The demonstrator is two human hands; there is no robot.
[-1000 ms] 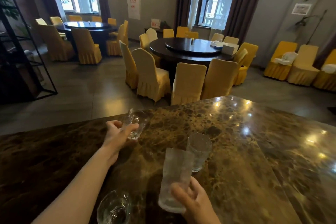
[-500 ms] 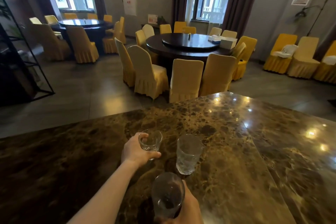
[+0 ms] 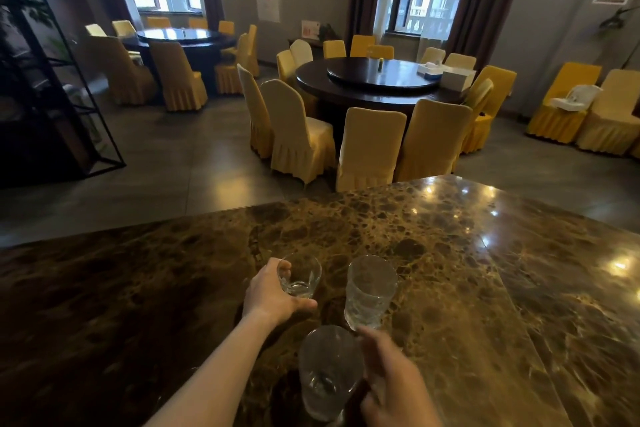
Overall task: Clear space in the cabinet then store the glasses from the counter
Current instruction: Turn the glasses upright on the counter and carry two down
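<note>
- three glasses remain on the counter (image 3: 519, 288); no cabinet in view, so nothing looks stored.
- left hand (image 3: 273, 295) grips the short glass (image 3: 301, 276).
- right hand (image 3: 391, 381) holds the near glass (image 3: 327, 371), fingertips reaching the tall glass (image 3: 369, 291).

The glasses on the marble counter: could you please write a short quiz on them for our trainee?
1. True or false: the left hand grips the short glass.
2. How many glasses show on the counter?
3. Which stands free of both hands? A) the tall textured glass B) the near glass C) cannot tell

Key: 1. true; 2. three; 3. C: the right hand holds the near glass and a fingertip reaches the textured one's base.
</note>
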